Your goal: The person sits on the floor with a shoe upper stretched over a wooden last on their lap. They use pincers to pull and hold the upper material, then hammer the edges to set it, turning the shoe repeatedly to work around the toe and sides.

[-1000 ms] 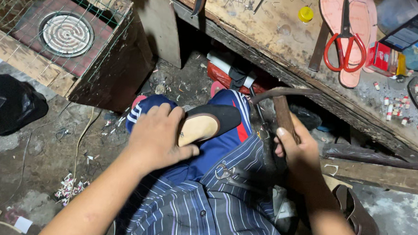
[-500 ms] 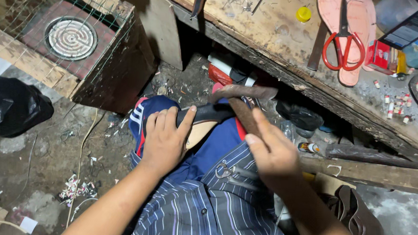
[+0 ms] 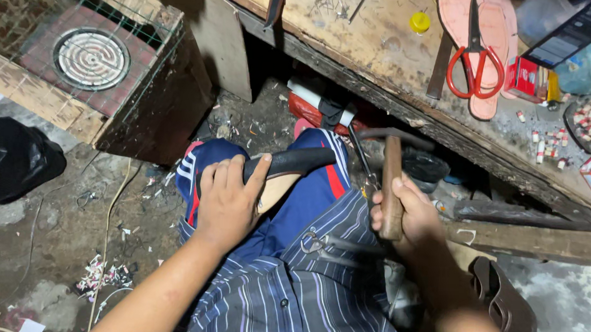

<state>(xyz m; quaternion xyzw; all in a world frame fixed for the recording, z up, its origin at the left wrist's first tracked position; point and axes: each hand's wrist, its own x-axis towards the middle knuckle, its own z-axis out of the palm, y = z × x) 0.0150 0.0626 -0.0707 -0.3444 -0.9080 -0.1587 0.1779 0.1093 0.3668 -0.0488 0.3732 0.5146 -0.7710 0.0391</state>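
My left hand [image 3: 227, 203] clasps a black shoe upper on a tan last [image 3: 289, 169], which lies across my lap on blue trousers with white and red stripes. In my right hand [image 3: 405, 212] I grip the wooden handle of a hammer [image 3: 392, 182]; its dark curved metal head sits above my fist, to the right of the shoe and clear of it. A pair of metal pincers [image 3: 325, 242] rests on my striped shirt between the two hands.
A worn wooden workbench [image 3: 378, 48] runs along the top right, carrying red-handled scissors [image 3: 476, 61] on pink soles, a yellow cap and small boxes. A wire-fronted box with a coil heater [image 3: 91, 59] stands at top left. A black bag [image 3: 14, 163] lies left. Brown sandal [image 3: 503, 311] at lower right.
The hammer was swung left onto the shoe half a second ago and has now come back up and to the right. My left hand stays on the shoe.
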